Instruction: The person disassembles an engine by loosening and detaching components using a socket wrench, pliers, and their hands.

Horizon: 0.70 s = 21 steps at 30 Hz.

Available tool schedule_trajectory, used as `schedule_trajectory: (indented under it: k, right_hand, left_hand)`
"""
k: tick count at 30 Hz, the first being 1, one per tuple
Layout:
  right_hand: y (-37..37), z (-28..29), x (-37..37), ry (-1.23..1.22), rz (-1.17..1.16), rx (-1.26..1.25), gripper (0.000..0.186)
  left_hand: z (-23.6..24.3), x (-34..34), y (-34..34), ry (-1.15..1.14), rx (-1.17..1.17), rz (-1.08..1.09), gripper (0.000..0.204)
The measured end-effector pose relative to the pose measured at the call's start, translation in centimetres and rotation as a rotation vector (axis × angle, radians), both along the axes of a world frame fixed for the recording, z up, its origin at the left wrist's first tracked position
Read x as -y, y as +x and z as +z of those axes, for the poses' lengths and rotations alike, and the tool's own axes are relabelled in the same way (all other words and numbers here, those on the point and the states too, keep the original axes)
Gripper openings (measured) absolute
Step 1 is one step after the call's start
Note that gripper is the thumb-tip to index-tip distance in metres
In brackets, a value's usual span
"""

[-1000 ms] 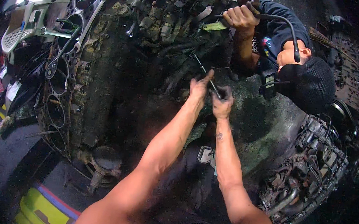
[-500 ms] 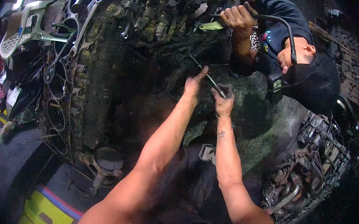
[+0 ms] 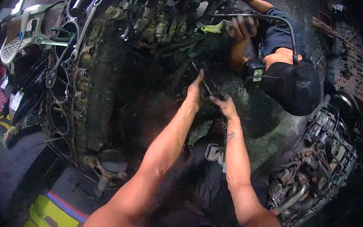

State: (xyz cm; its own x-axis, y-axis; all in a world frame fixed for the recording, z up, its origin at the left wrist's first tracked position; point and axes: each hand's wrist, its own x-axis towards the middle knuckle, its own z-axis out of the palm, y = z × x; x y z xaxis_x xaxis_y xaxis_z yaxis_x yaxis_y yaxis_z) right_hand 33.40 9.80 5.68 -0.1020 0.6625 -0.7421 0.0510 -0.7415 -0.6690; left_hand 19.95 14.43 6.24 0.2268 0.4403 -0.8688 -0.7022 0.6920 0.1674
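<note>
My left hand (image 3: 195,91) closes around a long, thin metal-shafted tool (image 3: 207,88), its fingers pointing up along the shaft. The tool's tip slants up and left toward the dark, greasy engine parts (image 3: 164,29). My right hand (image 3: 225,105) is at the tool's lower end; motion blurs its dark fingers, so their grip is unclear. Beyond, a co-worker's hand (image 3: 242,26) is by a thin black bent bar (image 3: 278,19) and a yellow-green metal piece (image 3: 213,28). Shadow hides what lies under the tool tip.
A large engine block (image 3: 94,81) with a metal gasket (image 3: 63,119) stands left, a combination wrench (image 3: 52,75) hanging against it. A white chair-like frame (image 3: 30,33) is farther left. The co-worker's black cap (image 3: 296,88) leans in at right. More engine parts (image 3: 309,174) lie right.
My right hand has shifted slightly down, its fingers now blurred. My left hand has slid a little along the tool. The co-worker's head has moved left and the hand slightly down.
</note>
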Motion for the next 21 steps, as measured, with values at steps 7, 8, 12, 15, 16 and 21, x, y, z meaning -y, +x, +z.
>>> schedule_trajectory:
  k: [7, 8, 12, 15, 16, 21]
  right_hand:
    - [-1.6, -2.4, 3.4, 0.029, -0.027, -0.003, 0.053]
    - [-1.4, -2.6, 3.3, -0.016, -0.256, -0.122, 0.054]
    - [-4.7, -3.7, -2.0, 0.092, -0.428, -0.004, 0.053]
    - [-9.4, -3.8, -6.7, -0.029, -0.461, -0.536, 0.055]
    - [-10.7, -3.7, -7.3, -0.028, -0.473, -0.543, 0.055]
    - [-11.0, -9.6, -5.3, -0.143, -0.26, 0.232, 0.04]
  left_hand:
    - [-0.5, 2.3, -0.5, -0.036, -0.398, -0.091, 0.054]
    - [0.0, 2.7, -0.3, -0.001, -0.529, -0.087, 0.052]
    - [3.7, 3.7, -1.6, 0.059, -0.503, -0.07, 0.047]
    - [3.2, 6.7, -3.5, 0.062, -0.486, -0.173, 0.041]
    - [3.5, 7.2, -3.7, 0.064, -0.492, -0.185, 0.041]
    - [5.5, 9.0, -2.6, 0.005, -0.583, -0.329, 0.027]
